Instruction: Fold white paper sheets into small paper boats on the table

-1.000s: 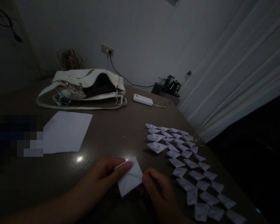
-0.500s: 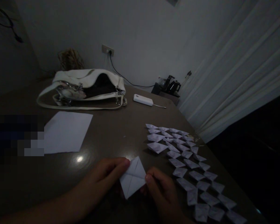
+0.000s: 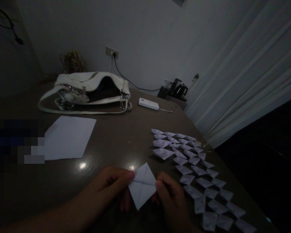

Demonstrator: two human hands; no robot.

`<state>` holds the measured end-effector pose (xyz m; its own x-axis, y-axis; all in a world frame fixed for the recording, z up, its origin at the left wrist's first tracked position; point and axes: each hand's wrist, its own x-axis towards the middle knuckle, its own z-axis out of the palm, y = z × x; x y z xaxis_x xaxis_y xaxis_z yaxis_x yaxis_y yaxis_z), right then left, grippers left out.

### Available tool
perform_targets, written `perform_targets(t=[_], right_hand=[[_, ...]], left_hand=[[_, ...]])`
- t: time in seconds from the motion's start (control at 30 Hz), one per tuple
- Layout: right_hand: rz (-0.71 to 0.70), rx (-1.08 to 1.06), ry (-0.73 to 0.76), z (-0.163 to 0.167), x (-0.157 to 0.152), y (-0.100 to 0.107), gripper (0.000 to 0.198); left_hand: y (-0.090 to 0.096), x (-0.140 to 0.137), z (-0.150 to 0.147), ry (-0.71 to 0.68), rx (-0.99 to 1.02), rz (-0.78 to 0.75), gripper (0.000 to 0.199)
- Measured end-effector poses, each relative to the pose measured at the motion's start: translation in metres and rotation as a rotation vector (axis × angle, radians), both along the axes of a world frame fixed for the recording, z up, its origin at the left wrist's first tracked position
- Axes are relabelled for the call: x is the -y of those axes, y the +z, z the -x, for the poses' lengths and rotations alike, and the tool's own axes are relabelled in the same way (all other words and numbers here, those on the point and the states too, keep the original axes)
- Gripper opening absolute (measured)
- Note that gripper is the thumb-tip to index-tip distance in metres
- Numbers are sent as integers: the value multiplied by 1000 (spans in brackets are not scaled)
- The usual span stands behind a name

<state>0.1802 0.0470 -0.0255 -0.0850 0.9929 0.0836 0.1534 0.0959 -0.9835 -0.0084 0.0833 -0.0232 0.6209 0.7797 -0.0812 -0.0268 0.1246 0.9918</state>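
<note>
On my feed, the left hand (image 3: 113, 184) pinched a small folded paper (image 3: 142, 187) near its left corner, thumb on top and fingers curled beneath. The right hand (image 3: 171, 195) had the opposite corner nipped between thumb and fingers — so I had both grips closed on the one piece. It sat between the hands at the near side of the dark table (image 3: 116, 132), turned like a diamond, its creased lines crossing near the middle. I couldn't tell whether its underside touched the tabletop.

To the right of it I saw slanting rows of folded paper boats (image 3: 163, 153), running down toward the near edge just beyond the right hand. A large paper sheet (image 3: 71, 137) lay flat off to the left, its far-left part masked from me. Behind the sheet rested a white handbag (image 3: 80, 77), gaping open — and a white device (image 3: 148, 104) with a short cable lay to its right.
</note>
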Motion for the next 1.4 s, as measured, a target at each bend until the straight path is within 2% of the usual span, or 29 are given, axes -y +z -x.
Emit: perform_targets(t=[0.13,0.33,0.5,0.6,0.67,0.77,0.93,1.03,1.1,1.17,1.3,1.4], right_hand=[[-18,-3,35,-1,1,-1,44],[-20,60,127,-6,3,-9,45],[-30,148,123,-8,2,-8,45],[4,142,161,-10,3,-9,44],[3,184,182,-13,6,-14,42],[-28,277,49,-19,11,-28,29],[30,206,125,-25,12,-42,26],[55,202,199,-24,11,-41,24],[48,198,172,-23,11,-38,23],[21,171,149,-21,11,-34,25],[1,143,260,-15,8,-23,33],[38,145,208,-10,5,-17,38]], left_hand=[[2,1,0,-6,-6,26,52],[7,5,2,7,-175,-35,49],[7,7,4,18,-255,76,53],[6,8,5,14,-289,81,58],[5,9,6,12,-335,48,59],[5,11,7,-5,-386,8,56],[6,10,7,-143,-308,-37,58],[3,9,9,-113,-354,-66,54],[0,10,11,-49,-415,-85,52],[-1,10,12,-73,-435,-88,54],[0,11,11,-104,-433,-107,57],[3,11,10,-72,-411,-111,55]])
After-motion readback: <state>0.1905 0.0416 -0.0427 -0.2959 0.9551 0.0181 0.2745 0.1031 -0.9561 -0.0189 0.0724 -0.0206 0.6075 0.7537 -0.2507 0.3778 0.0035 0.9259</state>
